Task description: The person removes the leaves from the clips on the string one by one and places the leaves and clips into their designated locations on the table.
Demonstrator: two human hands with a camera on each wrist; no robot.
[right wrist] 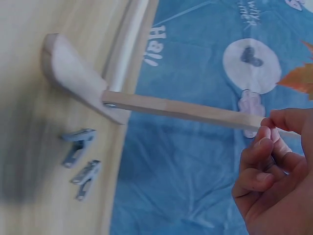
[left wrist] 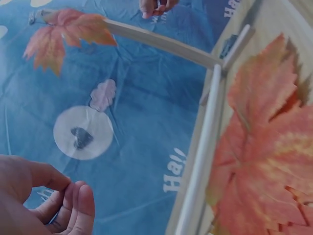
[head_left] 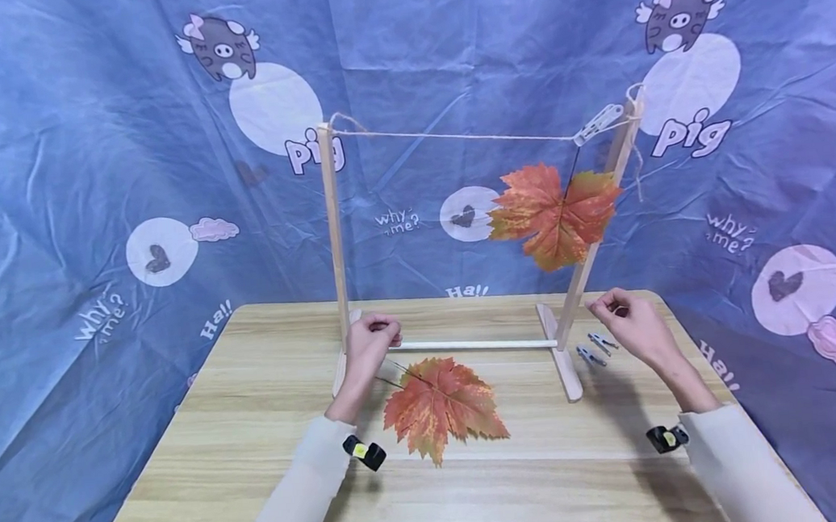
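My left hand (head_left: 374, 341) is raised near the left post, fingers curled and thumb meeting fingertips, with nothing visible between them. Beyond the lower right post is my right hand (head_left: 629, 323), its thumb and index finger touching at the tips; no object shows in this pinch. Orange-red artificial maple leaves (head_left: 443, 405) lie overlapped on the table, their dark stems pointing toward my left wrist. Another maple leaf (head_left: 556, 215) hangs by its stem from a clothespin (head_left: 598, 125) on the string (head_left: 453, 136). Two grey-blue clothespins (right wrist: 78, 147) lie below my right hand.
A wooden frame stands on the table (head_left: 208, 486), with a left post (head_left: 334, 234), a right post (right wrist: 181, 108) and a white crossbar (head_left: 475, 343). Its right foot (head_left: 561, 356) extends toward me. Blue printed cloth (head_left: 403, 52) hangs behind and beside the table.
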